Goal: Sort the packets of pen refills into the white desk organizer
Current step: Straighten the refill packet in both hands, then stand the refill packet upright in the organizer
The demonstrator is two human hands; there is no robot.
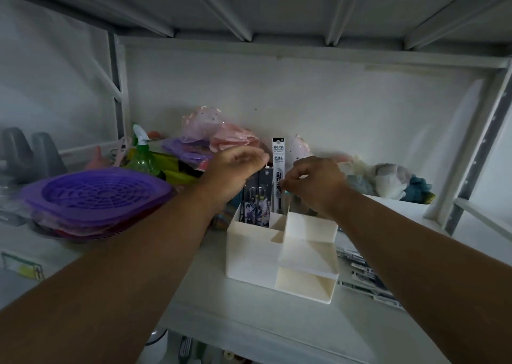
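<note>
1. Head view: the white packet (278, 169) stands upright, long axis vertical, its foot in a rear cell of the organizer (282, 252). It lies between the hands, just left of the right hand (315, 183), which pinches its edge.
2. The left hand (235, 169) curls over the tops of the dark packets (256, 200) standing in the rear-left cell; whether it grips them I cannot tell.
3. The front cells look bare. More packets (368, 277) lie flat on the table right of the organizer, nearer the right hand.
</note>
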